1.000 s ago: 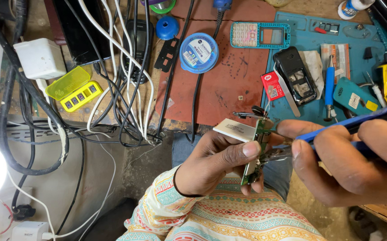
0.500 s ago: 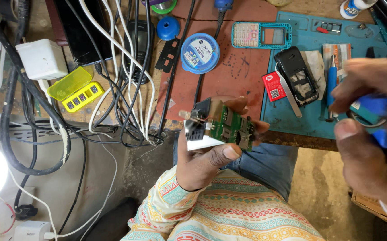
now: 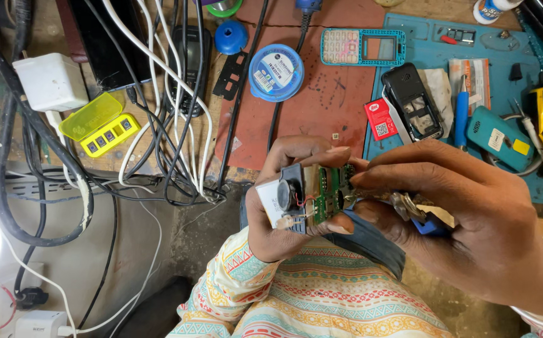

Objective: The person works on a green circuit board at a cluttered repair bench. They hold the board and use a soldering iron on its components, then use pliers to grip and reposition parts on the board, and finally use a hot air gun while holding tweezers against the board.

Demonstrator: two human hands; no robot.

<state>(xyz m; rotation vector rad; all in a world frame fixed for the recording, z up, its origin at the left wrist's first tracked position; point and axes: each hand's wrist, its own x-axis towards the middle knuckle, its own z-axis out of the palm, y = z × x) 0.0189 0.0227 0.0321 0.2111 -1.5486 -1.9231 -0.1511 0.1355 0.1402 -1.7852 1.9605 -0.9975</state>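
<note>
So a small green circuit board (image 3: 323, 195) from a phone is being worked on here, looks like the poking-at-a-contact stage of a repair. The board is gripped in the left hand (image 3: 284, 206), pinched edge-on between the thumb underneath and the fingers curled over the top, with a round black speaker (image 3: 284, 195) and a white panel (image 3: 266, 203) hanging off the end nearest the wrist. Thin red wires are seen running from the speaker onto the board.

The right hand (image 3: 465, 231) is closed around a blue-handled tool (image 3: 431, 224), probably tweezers or a fine driver, and its fingertips are pressed right up against the far edge of the board. The metal tip is mostly hidden by the fingers, so exactly where it's touching can't be told.

Next move, as a guess: a steady hold and a very light touch would be needed, since those wires look easy to snap.

Just beyond the knuckles of both hands, a gutted black phone (image 3: 412, 103) and a teal phone frame (image 3: 362, 47) are laid out on the bench mat (image 3: 421, 37). A round blue solder reel (image 3: 276, 72) is sat beyond the left hand.
</note>
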